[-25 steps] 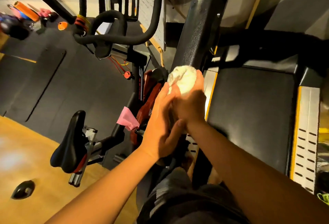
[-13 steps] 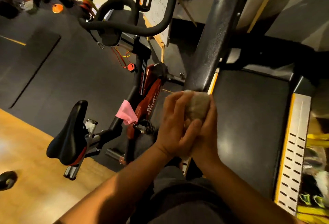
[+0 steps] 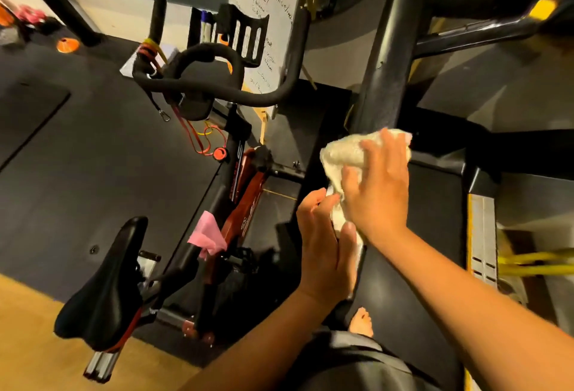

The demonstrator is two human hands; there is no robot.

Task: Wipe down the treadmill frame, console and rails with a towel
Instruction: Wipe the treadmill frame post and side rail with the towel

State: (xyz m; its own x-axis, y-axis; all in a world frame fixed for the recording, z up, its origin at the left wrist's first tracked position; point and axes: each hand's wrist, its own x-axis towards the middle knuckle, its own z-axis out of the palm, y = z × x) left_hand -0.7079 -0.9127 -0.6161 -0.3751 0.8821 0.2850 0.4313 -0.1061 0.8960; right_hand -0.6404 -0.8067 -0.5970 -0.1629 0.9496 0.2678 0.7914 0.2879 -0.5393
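A crumpled white towel (image 3: 340, 154) lies against the foot of the treadmill's black upright post (image 3: 385, 64), just above the dark belt (image 3: 435, 223). My right hand (image 3: 380, 188) presses on the towel with its fingers spread and fairly straight. The towel's tail hangs down from under that hand. My left hand (image 3: 323, 251) is lower and holds this tail between thumb and fingers. Along the belt's right side runs a grey side rail (image 3: 481, 235) with a yellow edge. The console is out of view.
An exercise bike stands close on the left, with its handlebar (image 3: 217, 95), black saddle (image 3: 105, 282) and a pink cloth (image 3: 206, 233) on its frame. A whiteboard (image 3: 264, 18) leans behind it. My bare foot (image 3: 362, 322) stands below my hands.
Both hands were clasped round the towel on the post. Now they have come apart: the right lies flat on the opened-out towel and the left has dropped to its hanging end.
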